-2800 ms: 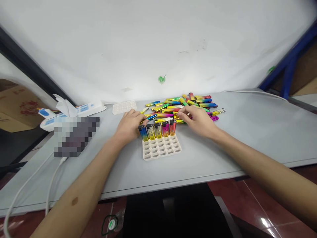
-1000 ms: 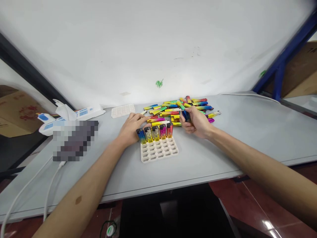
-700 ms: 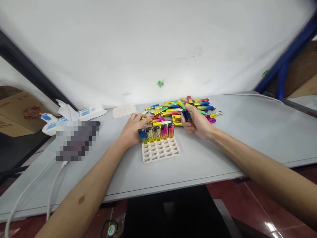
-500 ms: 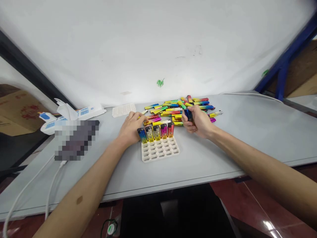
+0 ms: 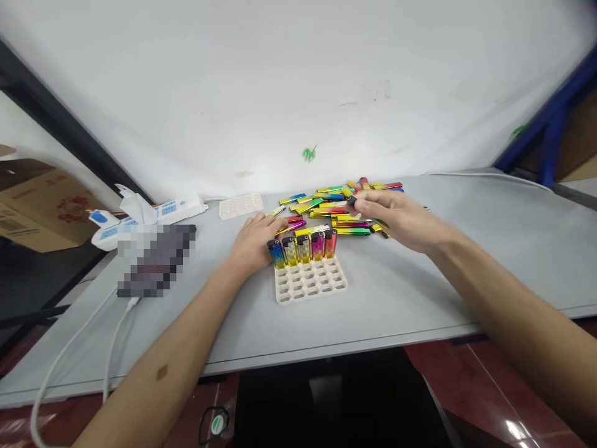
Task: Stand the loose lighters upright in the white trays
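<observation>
Right hand has unfolded from its earlier fist: now stretched over shiny multicoloured lighters, right of centre, thumb and fingertips pinching a black-topped lighter. Left hand palm down at centre, fingers bent at a magenta-and-gold metallic lighter; pinch cannot be told. White plastic tray, lower centre, holds five upright black-capped lighters in its back row.

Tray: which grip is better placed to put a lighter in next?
Probably the right grip: it seems to hold a lighter, whose black top shows. The left grip is nearer the tray, but no lighter shows held there.
</observation>
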Tool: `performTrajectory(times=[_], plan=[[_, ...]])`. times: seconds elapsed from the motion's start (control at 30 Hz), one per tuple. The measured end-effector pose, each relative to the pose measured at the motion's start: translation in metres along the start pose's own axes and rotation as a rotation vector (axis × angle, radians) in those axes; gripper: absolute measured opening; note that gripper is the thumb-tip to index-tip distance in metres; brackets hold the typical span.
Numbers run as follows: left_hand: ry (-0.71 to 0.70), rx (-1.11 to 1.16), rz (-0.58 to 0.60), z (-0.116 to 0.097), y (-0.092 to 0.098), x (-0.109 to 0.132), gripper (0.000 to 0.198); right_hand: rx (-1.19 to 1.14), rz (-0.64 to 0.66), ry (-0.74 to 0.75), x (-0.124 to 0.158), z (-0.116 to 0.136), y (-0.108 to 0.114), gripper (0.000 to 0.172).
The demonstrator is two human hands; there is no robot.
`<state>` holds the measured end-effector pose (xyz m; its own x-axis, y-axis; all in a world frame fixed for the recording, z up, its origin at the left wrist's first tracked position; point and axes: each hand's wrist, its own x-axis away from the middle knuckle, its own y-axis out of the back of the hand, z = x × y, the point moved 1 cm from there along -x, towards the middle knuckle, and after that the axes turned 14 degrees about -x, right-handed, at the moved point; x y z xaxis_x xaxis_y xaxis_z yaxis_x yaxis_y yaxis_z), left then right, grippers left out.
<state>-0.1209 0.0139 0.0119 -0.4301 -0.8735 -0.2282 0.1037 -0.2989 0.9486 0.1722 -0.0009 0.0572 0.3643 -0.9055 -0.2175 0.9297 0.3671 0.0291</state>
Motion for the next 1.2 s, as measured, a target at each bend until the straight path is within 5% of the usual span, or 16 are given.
performTrajectory(times=[0.13, 0.3, 0.6, 1.03, 1.2], plan=[[-0.03, -0.039, -0.024, 0.003, -0.003, 0.001, 0.032, 0.072, 0.111, 0.061, 0.011, 0.037, -0.015, 0.029], [-0.016, 0.002, -0.035, 0.002, 0.0, 0.001, 0.025, 0.241, 0.254, 0.161, 0.016, 0.063, -0.062, 0.025], [0.086, 0.204, -0.051, -0.003, 0.018, 0.004, 0.027, 0.604, 0.212, 0.228, 0.017, 0.035, -0.127, 0.016], [0.159, 0.304, -0.119, -0.006, 0.021, 0.003, 0.025, 0.812, 0.122, 0.293, 0.018, 0.012, -0.133, 0.026], [0.176, 0.324, -0.165, -0.004, 0.014, 0.0, 0.027, 0.894, 0.136, 0.32, 0.02, 0.01, -0.135, 0.017]])
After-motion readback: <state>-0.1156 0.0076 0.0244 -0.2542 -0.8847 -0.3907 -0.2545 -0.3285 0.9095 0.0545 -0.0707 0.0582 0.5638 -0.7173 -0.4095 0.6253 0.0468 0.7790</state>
